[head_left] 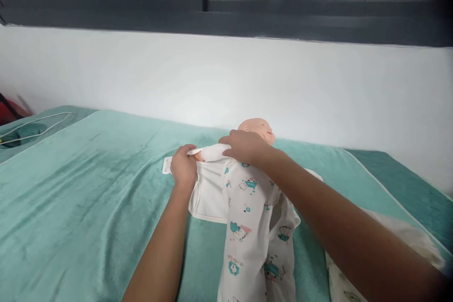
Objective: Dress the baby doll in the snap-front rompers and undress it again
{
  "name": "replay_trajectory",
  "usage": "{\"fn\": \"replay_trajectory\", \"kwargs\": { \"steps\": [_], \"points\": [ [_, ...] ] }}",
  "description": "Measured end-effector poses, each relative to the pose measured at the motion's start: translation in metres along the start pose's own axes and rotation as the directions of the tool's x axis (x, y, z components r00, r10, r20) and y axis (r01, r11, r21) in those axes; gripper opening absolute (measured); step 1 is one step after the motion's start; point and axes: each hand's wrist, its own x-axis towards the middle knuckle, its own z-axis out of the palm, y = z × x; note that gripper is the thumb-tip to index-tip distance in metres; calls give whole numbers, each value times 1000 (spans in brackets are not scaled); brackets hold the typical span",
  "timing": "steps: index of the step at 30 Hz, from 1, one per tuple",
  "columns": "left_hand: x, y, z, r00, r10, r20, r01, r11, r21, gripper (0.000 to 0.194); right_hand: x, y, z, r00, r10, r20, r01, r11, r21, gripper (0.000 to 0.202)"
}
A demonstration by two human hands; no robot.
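1. Our left hand (184, 166) had its thumb and fingers closed on the end of a white sleeve (213, 152), where a bit of the doll's small hand showed.
2. Our right hand (244, 146) was clamped on the same sleeve nearer the shoulder, thumb below and fingers above.
3. The sleeve belonged to a white top (211, 193), spread out beneath the doll (256, 126), which lay on its back, head toward the wall and face turned right.
4. We could read no brand; pink marks like lettering on the printed trousers (247, 207) were too small to make out among the teal cartoon figures.
5. Our left forearm rose steeply from the bottom edge; our right forearm slanted in from the lower right, crossing above the doll's body, its wrist bent slightly downward.
6. Around us spread a green cover (71, 188), with a pale cloth (345, 269) at lower right and a white cable (46, 122) at far left.
7. Beyond stood a white wall (212, 80) under a dark window frame (141, 14).
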Motion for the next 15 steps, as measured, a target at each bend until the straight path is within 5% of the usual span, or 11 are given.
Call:
{"fn": "replay_trajectory", "kwargs": {
  "steps": [9,15],
  "points": [
    [-2,-4,-12,984,15,176,-52,977,209,59,-13,15,-9,996,95,4,-95,994,58,36],
    [-8,6,-12,967,213,141,-249,904,347,60,-2,-1,4,1000,22,-17,-19,986,166,32]
  ]
}}
